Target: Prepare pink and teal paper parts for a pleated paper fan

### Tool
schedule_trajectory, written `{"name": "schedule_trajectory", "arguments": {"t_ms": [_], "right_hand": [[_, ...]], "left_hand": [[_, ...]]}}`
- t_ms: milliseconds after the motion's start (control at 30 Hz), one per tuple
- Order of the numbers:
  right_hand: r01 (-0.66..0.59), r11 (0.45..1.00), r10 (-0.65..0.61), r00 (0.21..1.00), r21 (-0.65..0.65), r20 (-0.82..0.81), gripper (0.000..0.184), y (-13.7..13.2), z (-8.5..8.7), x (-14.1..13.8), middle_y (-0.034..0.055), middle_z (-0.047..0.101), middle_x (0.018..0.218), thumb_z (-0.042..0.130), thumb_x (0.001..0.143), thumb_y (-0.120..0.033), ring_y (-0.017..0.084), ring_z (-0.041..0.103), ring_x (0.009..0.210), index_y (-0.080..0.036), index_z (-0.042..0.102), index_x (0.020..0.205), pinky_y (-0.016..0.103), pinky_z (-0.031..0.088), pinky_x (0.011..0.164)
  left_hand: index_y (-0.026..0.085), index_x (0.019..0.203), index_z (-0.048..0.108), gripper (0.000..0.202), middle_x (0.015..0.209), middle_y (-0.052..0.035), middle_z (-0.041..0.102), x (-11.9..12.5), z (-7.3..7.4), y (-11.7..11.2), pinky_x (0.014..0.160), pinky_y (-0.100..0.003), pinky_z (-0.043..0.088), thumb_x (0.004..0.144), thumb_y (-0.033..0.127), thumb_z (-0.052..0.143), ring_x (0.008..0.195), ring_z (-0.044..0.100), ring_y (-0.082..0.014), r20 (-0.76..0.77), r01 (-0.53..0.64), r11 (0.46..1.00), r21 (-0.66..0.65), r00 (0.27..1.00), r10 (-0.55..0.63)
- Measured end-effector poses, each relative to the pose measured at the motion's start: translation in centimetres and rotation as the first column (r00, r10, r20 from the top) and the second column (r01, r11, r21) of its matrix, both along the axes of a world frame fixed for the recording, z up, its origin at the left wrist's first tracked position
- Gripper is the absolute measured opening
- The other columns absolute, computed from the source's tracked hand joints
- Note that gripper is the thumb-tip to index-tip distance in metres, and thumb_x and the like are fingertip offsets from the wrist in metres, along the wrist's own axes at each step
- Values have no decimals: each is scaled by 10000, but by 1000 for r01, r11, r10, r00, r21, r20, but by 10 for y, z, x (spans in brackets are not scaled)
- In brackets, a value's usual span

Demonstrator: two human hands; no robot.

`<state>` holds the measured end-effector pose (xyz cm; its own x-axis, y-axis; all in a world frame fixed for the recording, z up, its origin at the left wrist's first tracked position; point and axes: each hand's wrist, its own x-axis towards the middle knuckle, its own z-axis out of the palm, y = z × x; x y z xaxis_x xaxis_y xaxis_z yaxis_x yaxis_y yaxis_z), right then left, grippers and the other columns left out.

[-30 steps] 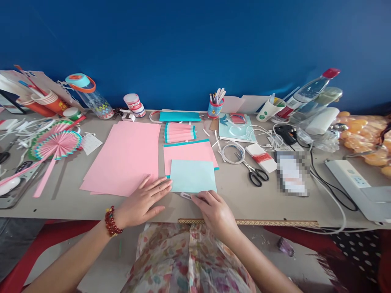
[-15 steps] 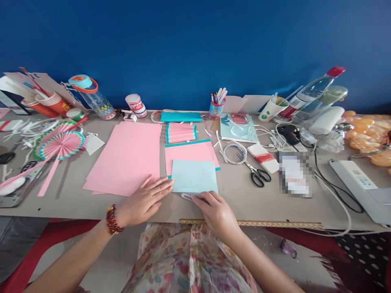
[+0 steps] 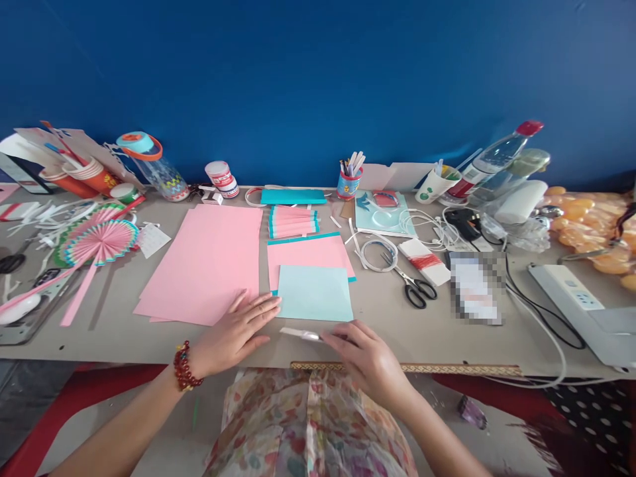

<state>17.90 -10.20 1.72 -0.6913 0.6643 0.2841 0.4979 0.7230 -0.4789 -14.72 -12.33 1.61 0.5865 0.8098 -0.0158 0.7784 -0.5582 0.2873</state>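
A folded light blue sheet of paper (image 3: 315, 293) lies near the table's front, partly over a pink sheet with teal edges (image 3: 311, 254). My left hand (image 3: 239, 333) rests flat and open, its fingertips at the left edge of the blue paper and its fingers partly over a large pink sheet (image 3: 203, 258). Just below the blue paper, my right hand (image 3: 370, 354) is closed on a small white craft knife (image 3: 309, 336). The knife's pale blade points left, apart from the paper; its far end is hidden in my fingers.
Pleated pink paper (image 3: 294, 221) and a teal strip (image 3: 293, 197) lie behind. To the right are scissors (image 3: 420, 292), red thread on a card (image 3: 425, 262) and a power strip (image 3: 579, 291). Paper fans (image 3: 102, 243) lie left. A patterned strip (image 3: 407, 368) runs along the front edge.
My right hand has drawn the knife slightly down, away from the blue paper's lower edge, and more of the blade shows. My left hand stays at the paper's left edge.
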Motion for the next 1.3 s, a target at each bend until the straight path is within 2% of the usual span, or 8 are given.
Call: {"name": "schedule_trajectory", "arguments": {"t_ms": [167,333,467,567,733,867,1067,1300], "right_hand": [[356,930,-359,933,93,16,470,13,-3,51,105,646,1112,427,977,-207,251,608,974,-264,473,1441,395,533,834],[474,851,-499,864,227,66,403,21,-13,79,104,644,1088,428,980,-247,273,591,981,-239,545,1366,427,509,872],[480,842,-514,853,247,94,352,23,-18,82,110,644,1082,423,979,-258,269,593,962,-222,620,1269,433,507,870],[466,855,-499,859,226,117,335,23,-17,78,116,637,1135,448,976,-274,273,585,996,-205,626,1252,443,498,890],[423,889,-436,899,175,44,253,21,-10,57,113,627,1142,490,976,-260,259,558,1044,-182,636,1167,426,463,940],[391,913,-396,918,116,22,156,17,-8,33,108,615,1081,538,960,-297,255,547,996,-183,633,1008,410,453,888],[515,842,-527,849,160,35,203,18,-15,6,83,613,986,645,890,-390,267,528,945,-199,579,870,424,400,862],[489,861,-493,870,138,-7,98,21,-17,-1,40,611,865,565,914,-246,233,518,869,-217,556,821,410,364,890]], "left_hand": [[241,1199,598,252,1358,-76,595,25,-1,1,1206,-577,143,1006,320,457,1325,489,-250,26,-168,978,124,986,166],[230,935,604,203,1180,-56,645,42,2,6,1207,-590,119,992,201,412,1206,572,-219,63,-213,964,160,977,206],[248,928,623,238,1137,-25,674,36,8,12,1220,-557,114,981,189,399,1212,577,-199,121,-176,966,191,981,155],[259,960,628,206,1130,-11,694,22,13,23,1209,-510,210,973,216,427,1164,607,-187,233,-246,943,225,953,193],[233,961,627,161,1026,-31,723,-8,21,62,1120,-450,372,954,256,468,1007,659,-200,402,-518,796,313,832,383],[214,913,653,202,967,-49,737,-18,19,94,973,-387,475,932,333,491,957,672,-231,403,-606,730,314,782,476],[207,897,686,282,948,-35,758,-15,5,115,762,-259,494,934,380,467,865,694,-192,402,-666,723,182,722,564],[211,775,647,300,690,-3,675,-20,-7,115,569,-261,390,937,360,444,605,585,-164,261,-637,740,214,767,585]]}}
